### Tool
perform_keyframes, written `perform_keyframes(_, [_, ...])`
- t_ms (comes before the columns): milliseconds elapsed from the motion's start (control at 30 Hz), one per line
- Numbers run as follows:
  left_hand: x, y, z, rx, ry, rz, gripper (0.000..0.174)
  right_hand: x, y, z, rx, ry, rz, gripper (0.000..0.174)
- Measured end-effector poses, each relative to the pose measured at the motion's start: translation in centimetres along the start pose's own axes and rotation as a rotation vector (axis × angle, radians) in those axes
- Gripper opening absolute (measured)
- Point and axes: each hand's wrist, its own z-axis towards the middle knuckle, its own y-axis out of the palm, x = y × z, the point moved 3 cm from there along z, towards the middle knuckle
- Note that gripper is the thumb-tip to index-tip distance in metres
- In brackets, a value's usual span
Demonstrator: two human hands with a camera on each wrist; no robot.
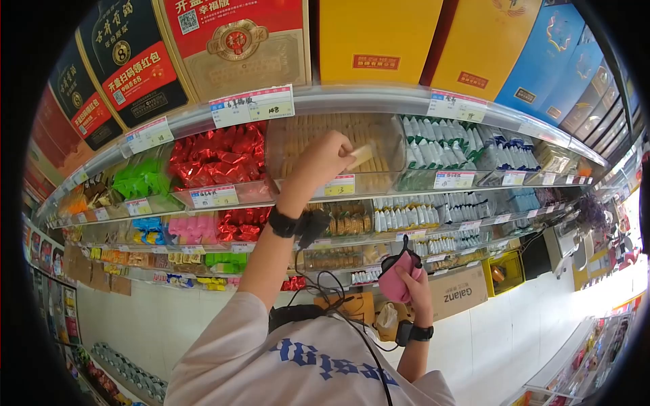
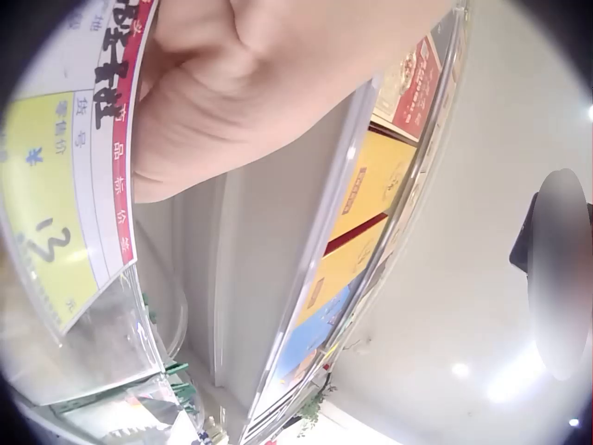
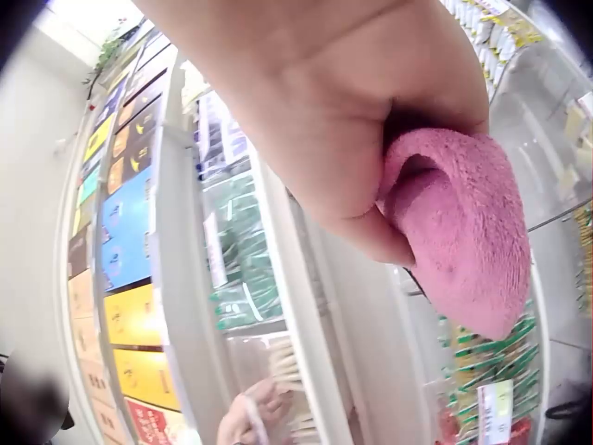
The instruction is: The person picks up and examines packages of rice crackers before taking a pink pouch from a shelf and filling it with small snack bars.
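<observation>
My left hand (image 1: pixel 325 162) is raised to a clear plastic bin (image 1: pixel 386 177) on the upper candy shelf and pinches a small pale yellow packet (image 1: pixel 361 155) at the bin's opening. The bin holds several similar pale packets. In the left wrist view the left hand (image 2: pixel 241 83) sits just beside a yellow price label (image 2: pixel 65 185) on the bin front. Lower down, near my chest, my right hand (image 1: pixel 414 281) grips a pink cloth pouch (image 1: pixel 396 277). The right wrist view shows the pink pouch (image 3: pixel 473 241) bunched under the right hand (image 3: pixel 324 120).
Tiered shelves of clear bins hold red candies (image 1: pixel 217 155), green ones (image 1: pixel 139 177) and green-and-white packets (image 1: pixel 440 142). Large gift boxes (image 1: pixel 237 40) stand on the top shelf. A Galanz cardboard box (image 1: pixel 457 291) sits on the white tiled floor below.
</observation>
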Motion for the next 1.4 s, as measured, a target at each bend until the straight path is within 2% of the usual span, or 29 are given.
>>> perform_keyframes(33, [0.3,-0.1,-0.4,0.071,0.048,0.020,0.025,-1.3,0.3,-0.5,-0.046,-0.026,-0.091,0.039])
perform_keyframes(133, [5.2,-3.2,-3.3,0.296,0.213,-0.045,0.020,-7.2,3.8,-3.8,0.064,-0.223,-0.048,0.035])
perform_keyframes(233, [7.0,-3.5,-7.3,0.080,0.138,-0.367,0.020,-9.9,5.8,-4.2,0.153,-0.378,0.169,0.043])
perform_keyframes(267, [7.1,-2.8,-8.3,0.042,0.111,-0.446,0.020,-10.4,6.0,-4.1,0.166,-0.377,0.142,0.046])
perform_keyframes(300, [7.2,-2.0,-9.3,0.004,0.082,-0.524,0.020,-13.1,8.6,-5.1,0.169,-0.458,0.221,0.047])
perform_keyframes(367, [7.5,-0.3,-11.0,-0.072,0.049,-0.622,0.021,-13.6,10.6,-4.7,0.099,-0.398,0.266,0.045])
perform_keyframes(433, [7.5,1.5,-12.3,-0.129,0.049,-0.652,0.022,-13.3,12.7,-4.0,-0.037,-0.403,0.226,0.044])
perform_keyframes(467, [7.3,2.0,-12.9,-0.115,0.028,-0.677,0.022,-15.4,14.8,-4.1,-0.097,-0.470,0.192,0.041])
perform_keyframes(567, [6.8,1.2,-13.8,-0.073,0.018,-0.588,0.022,-15.0,15.6,-3.4,-0.094,-0.375,0.323,0.028])
perform_keyframes(700, [4.9,0.6,-15.1,-0.155,-0.059,-0.724,0.021,-15.3,16.2,-3.3,-0.140,-0.340,0.335,0.028])
perform_keyframes(733, [4.6,0.1,-15.4,-0.155,-0.063,-0.740,0.021,-14.7,15.7,-3.0,-0.094,-0.372,0.302,0.029])
perform_keyframes(833, [4.1,-2.1,-15.8,-0.144,0.022,-0.650,0.022,-12.3,13.2,-1.5,0.092,-0.362,0.526,0.028])
perform_keyframes(900, [3.4,-2.9,-15.9,-0.116,-0.040,-0.702,0.025,-14.3,14.0,-2.0,0.120,-0.421,0.542,0.031])
perform_keyframes(933, [3.3,-2.7,-15.9,-0.074,-0.073,-0.763,0.026,-15.2,15.0,-2.5,0.166,-0.457,0.538,0.039])
perform_keyframes(967, [3.3,-2.4,-16.1,-0.033,-0.107,-0.824,0.026,-15.4,16.0,-2.8,0.087,-0.423,0.510,0.041])
perform_keyframes(1033, [4.3,-1.3,-16.2,-0.085,-0.150,-0.915,0.023,-14.9,17.2,-3.6,-0.063,-0.353,0.454,0.046])
perform_keyframes(1100, [4.3,0.2,-16.4,-0.203,-0.098,-0.951,0.026,-13.7,18.4,-3.5,-0.057,-0.467,0.218,0.045])
perform_keyframes(1167, [3.7,0.5,-16.6,-0.236,-0.179,-0.921,0.028,-13.4,17.7,-3.5,-0.125,-0.358,0.234,0.042])
perform_keyframes(1200, [3.5,0.6,-16.6,-0.250,-0.219,-0.906,0.029,-13.4,17.7,-3.4,-0.124,-0.364,0.254,0.041])
perform_keyframes(1300, [3.9,-0.2,-16.3,-0.072,0.000,-0.576,0.031,-13.3,18.1,-3.4,-0.090,-0.380,0.303,0.039])
perform_keyframes(1400, [5.2,-0.2,-16.6,0.220,0.171,-0.289,0.037,-14.1,18.3,-3.1,-0.019,-0.458,0.264,0.037])
